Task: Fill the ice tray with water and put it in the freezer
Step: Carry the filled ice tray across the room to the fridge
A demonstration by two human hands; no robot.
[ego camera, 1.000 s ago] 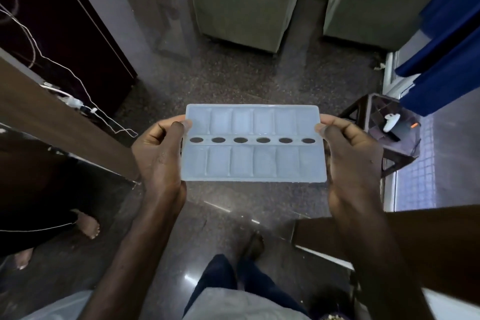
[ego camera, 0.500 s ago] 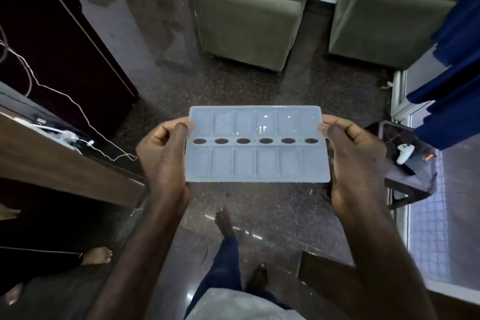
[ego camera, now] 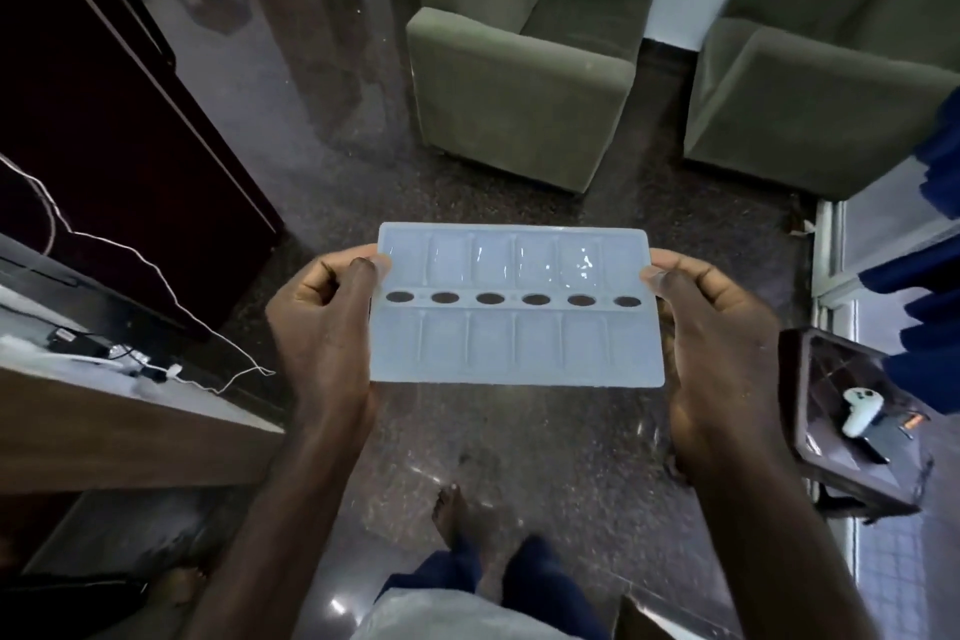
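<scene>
A pale blue translucent ice tray (ego camera: 514, 343) hangs level in front of me at chest height, above a dark polished floor. It has two rows of cells with a line of oval holes between them; water glints in the far row. My left hand (ego camera: 324, 327) grips its left short edge, thumb on top. My right hand (ego camera: 711, 327) grips the right short edge the same way. A dark maroon fridge (ego camera: 104, 120) stands shut at the left.
Two olive armchairs (ego camera: 519, 68) (ego camera: 831, 83) stand ahead. A wooden counter (ego camera: 104, 421) with white cables juts in at the left. A small dark side table (ego camera: 810, 442) with a white controller (ego camera: 860, 413) stands on the right by blue curtains (ego camera: 935, 276).
I have walked forward with the tray held level. The armchairs and the fridge have come closer, and the side table has slid down and to the right. The grip is unchanged.
</scene>
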